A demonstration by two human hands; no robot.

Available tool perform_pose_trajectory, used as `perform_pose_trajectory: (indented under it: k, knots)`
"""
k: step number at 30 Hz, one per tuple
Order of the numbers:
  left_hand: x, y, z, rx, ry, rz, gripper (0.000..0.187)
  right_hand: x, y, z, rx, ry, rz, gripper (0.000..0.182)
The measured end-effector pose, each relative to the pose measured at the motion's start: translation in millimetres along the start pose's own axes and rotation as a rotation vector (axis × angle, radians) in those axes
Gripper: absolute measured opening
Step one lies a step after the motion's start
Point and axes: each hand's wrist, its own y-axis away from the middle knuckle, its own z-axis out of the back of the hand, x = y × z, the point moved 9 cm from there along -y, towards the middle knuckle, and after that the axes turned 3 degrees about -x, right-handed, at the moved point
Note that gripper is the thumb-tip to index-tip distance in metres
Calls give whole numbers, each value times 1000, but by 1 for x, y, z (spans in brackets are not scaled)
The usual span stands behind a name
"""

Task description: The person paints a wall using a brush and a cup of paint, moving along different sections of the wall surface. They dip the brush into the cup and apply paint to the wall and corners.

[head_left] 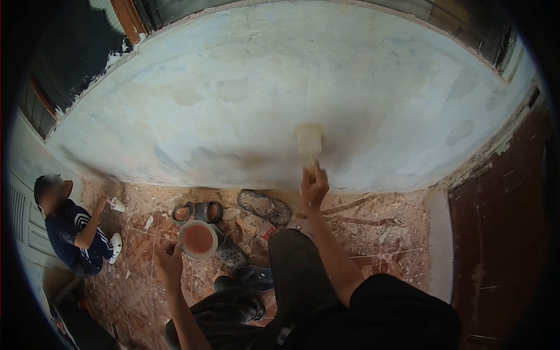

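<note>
Pale brush [308, 139] we are gripping in our right hand [314, 185], pressing the wall [361, 76]; our left hand [170, 256] is clasping the cup [198, 240].

One paintbrush [309, 142] is against the wall [262, 87]. One round container of reddish paint [198, 240] is there. Four pieces of footwear lie on the floor [385, 233]: one black sandal [197, 212], one patterned sandal [264, 206], one grey clog [231, 254] and one dark shoe [254, 276]. One other person [73, 230] crouches at the left.
</note>
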Motion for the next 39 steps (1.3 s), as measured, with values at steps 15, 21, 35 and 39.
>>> perform_pose_trajectory:
  k: [15, 21, 35, 39]
  knots:
    - [6, -7, 5, -6, -65, -39, 7, 104, -106, 12, 123, -680, -177, 26]
    - [-13, -4, 0, 8, -49, -16, 8, 23, -45, -7, 240, -391, -433, 28]
    - [-22, 2, -9, 11, -48, -10, 9, 113, -99, 25, 249, -645, -230, 28]
    - [-24, -1, -11, 3, -2, -50, 9, 89, -87, -2, 386, -600, -372, 31]
